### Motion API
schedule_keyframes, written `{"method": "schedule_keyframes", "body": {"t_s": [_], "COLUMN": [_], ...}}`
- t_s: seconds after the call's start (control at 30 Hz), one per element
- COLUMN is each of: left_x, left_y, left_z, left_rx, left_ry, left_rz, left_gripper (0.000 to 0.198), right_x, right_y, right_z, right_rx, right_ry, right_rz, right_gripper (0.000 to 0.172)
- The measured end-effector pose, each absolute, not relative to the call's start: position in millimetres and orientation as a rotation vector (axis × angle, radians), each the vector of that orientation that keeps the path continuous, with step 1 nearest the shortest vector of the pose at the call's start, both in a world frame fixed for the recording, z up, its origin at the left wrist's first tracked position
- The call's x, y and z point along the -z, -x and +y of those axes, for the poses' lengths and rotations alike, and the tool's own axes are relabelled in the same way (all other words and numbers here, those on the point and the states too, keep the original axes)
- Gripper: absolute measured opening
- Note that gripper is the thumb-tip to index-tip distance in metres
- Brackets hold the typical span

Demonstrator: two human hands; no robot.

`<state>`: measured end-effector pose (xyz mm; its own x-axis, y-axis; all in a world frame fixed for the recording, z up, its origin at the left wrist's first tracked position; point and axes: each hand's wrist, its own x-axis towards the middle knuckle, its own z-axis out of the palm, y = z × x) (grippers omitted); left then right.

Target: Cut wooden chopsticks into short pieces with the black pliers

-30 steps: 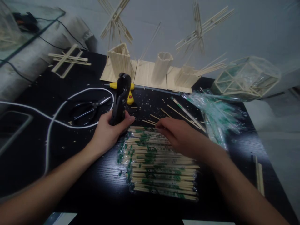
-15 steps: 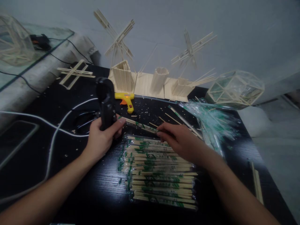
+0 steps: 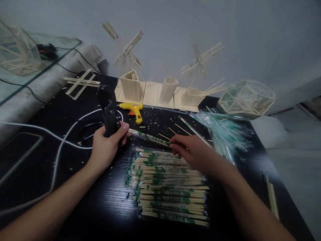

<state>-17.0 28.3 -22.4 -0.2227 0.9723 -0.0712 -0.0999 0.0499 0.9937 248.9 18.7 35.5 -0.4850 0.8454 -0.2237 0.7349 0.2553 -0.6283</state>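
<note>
My left hand (image 3: 106, 144) is closed around a black cutter-like hand tool (image 3: 108, 112), its hooked jaw pointing up. The thumb and fingers of that hand also pinch one end of a wrapped pair of chopsticks (image 3: 151, 138) in a clear sleeve with green print and a panda mark. My right hand (image 3: 190, 149) pinches the sleeve's other end, so it stretches between both hands. Just below lies a stack of wrapped chopsticks (image 3: 173, 190), partly covered by my right hand. The fingertips hide both ends of the held sleeve.
A yellow glue gun (image 3: 135, 110) lies behind my hands. Stick-built windmill models (image 3: 130, 87) stand along the wall. Crumpled clear wrappers (image 3: 223, 130) and loose sticks (image 3: 184, 129) are at the right. A white cable (image 3: 57, 160) loops at the left.
The sleeve's panda mark has shifted left towards my left hand, and bare stick no longer shows clearly there. Both hands keep their hold. The whole view has shifted slightly.
</note>
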Motion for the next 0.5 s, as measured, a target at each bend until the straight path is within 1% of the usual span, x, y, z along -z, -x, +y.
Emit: {"method": "schedule_keyframes", "body": {"t_s": [0.17, 0.37, 0.5], "left_x": [20.7, 23.3, 24.7], "left_y": [18.2, 16.7, 6.9], "left_z": [29.6, 26.2, 16.3], "left_rx": [-1.356, -1.285, -1.185], "left_ry": [-1.022, -1.027, -1.044], "left_rz": [1.305, 1.307, 1.304], "left_gripper": [0.021, 0.024, 0.026], "right_x": [-35.2, -37.0, -38.1], "right_y": [-248.7, -241.4, -235.7], "right_z": [18.5, 17.6, 16.1], "right_rx": [-1.019, -1.054, -1.107], "right_ry": [1.526, 1.503, 1.49], "right_rz": [-2.371, -2.373, -2.327], "right_gripper": [0.018, 0.017, 0.024]}}
